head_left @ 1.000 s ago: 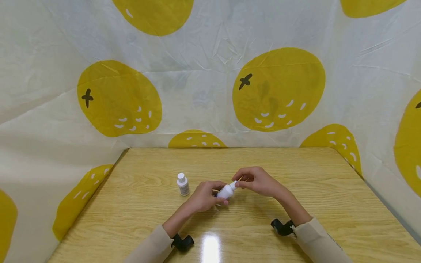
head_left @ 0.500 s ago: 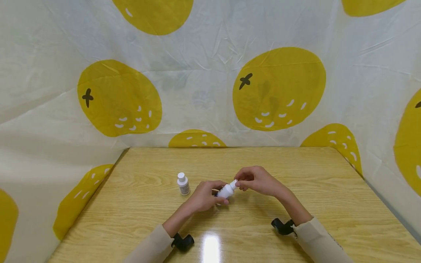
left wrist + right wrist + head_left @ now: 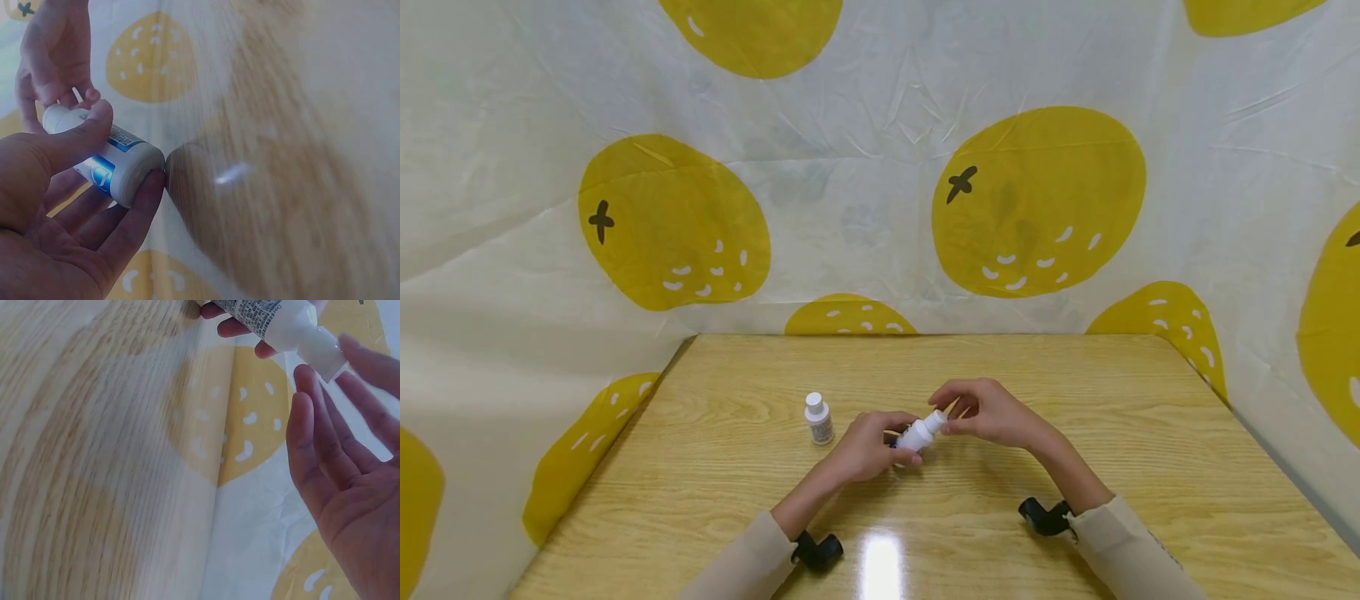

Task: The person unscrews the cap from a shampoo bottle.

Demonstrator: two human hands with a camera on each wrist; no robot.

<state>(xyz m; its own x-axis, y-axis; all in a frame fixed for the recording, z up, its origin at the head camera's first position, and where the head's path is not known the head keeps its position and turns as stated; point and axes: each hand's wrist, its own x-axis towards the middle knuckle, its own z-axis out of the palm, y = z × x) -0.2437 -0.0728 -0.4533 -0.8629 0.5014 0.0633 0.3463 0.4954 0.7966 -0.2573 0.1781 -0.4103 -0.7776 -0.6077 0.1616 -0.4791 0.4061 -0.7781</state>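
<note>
Left hand grips bottle body, tilted over worktop; right hand pinches its cap. Second bottle upright nearby.

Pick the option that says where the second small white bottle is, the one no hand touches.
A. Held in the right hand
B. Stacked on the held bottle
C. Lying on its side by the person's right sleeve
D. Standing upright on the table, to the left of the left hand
D: the second bottle stands upright on the table, apart from the left hand, which holds the other bottle.
</note>
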